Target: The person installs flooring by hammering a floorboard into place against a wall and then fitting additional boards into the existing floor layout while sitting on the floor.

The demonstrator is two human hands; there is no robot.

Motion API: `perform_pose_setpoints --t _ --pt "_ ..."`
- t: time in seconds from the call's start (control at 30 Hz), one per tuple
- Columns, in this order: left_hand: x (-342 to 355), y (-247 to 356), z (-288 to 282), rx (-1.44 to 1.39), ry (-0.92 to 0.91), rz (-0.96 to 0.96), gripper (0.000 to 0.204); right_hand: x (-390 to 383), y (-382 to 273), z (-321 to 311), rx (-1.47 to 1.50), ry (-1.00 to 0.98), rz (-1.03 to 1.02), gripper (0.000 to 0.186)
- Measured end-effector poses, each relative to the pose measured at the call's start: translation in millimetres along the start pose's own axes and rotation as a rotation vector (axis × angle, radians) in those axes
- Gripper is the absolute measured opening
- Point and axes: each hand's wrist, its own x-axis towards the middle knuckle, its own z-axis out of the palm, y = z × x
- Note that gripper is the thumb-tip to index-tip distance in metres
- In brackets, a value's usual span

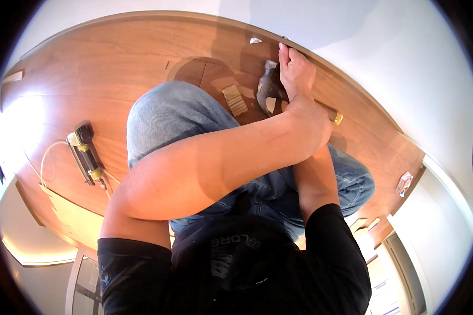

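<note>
My left forearm crosses in front of my right one. The back of my left hand shows over my right wrist; its fingers are hidden, so what it holds cannot be made out. Beyond it, close to the wall's baseboard, my right hand has curled fingers and its thumb pointing at the board. Anything between them is hidden. A claw hammer lies on the wooden floor beside my right hand, its handle passing behind my wrist to a yellow end. A tan ribbed block lies left of the hammer.
A pneumatic nail gun with a hose lies on the floor at left. A white scrap sits near the baseboard. A small red-and-white box is at right. My bent knee rises left of the block.
</note>
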Motion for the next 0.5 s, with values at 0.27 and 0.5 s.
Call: perform_pose_setpoints --t 0.27,0.5 --pt "-0.7 -2.8 -4.5 0.013 -0.045 -0.01 0.04 -1.1 -2.6 1.2 0.019 -0.025 0.038 0.046" --pt "3.9 -6.1 1.1 -0.095 0.0 -0.042 0.038 -2.3 2.3 -0.8 0.017 -0.031 0.094 0.045"
